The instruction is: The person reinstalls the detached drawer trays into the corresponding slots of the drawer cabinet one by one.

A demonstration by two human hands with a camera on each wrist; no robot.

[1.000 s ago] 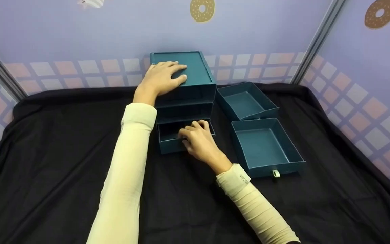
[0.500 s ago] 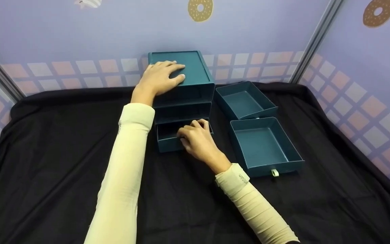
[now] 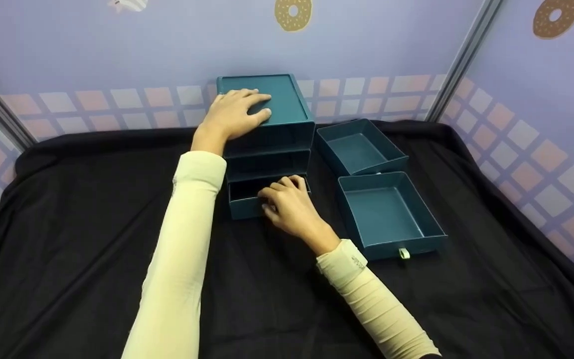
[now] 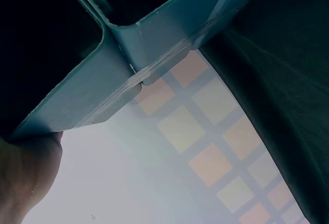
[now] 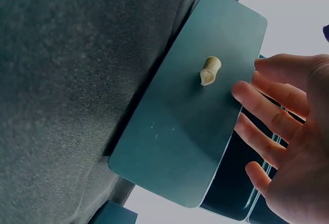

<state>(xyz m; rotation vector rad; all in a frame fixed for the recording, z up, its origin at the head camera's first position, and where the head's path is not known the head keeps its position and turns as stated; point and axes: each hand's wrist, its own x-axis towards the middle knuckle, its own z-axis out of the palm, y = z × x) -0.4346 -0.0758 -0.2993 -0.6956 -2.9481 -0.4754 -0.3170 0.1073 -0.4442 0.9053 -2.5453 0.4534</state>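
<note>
A teal three-tier drawer cabinet [image 3: 287, 102] stands at the back middle in the head view, its two upper slots without drawers. My left hand [image 3: 234, 114] rests on its top with fingers extended; part of it shows in the left wrist view. The bottom drawer [image 3: 247, 208] sticks partly out of the lowest slot. At its front edge is my right hand [image 3: 289, 204], knuckles bent above the rim. Seen from the right wrist, the fingers are spread and slightly bent, tips along the upper edge of the front panel [image 5: 180, 126], beside a pale pull tab [image 5: 209, 71].
Two removed teal drawers lie to the right of the cabinet: a front one [image 3: 386, 214] with a pale pull tab [image 3: 404, 254], and a rear one [image 3: 359, 147] behind it. Black cloth [image 3: 92, 239] covers the table. Patterned lilac walls [image 3: 381, 40] enclose the back and sides.
The bottom drawer has slid slightly further into the cabinet, with my right hand moving along at its front. My left hand stays on the cabinet top. The head view has shifted a little.
</note>
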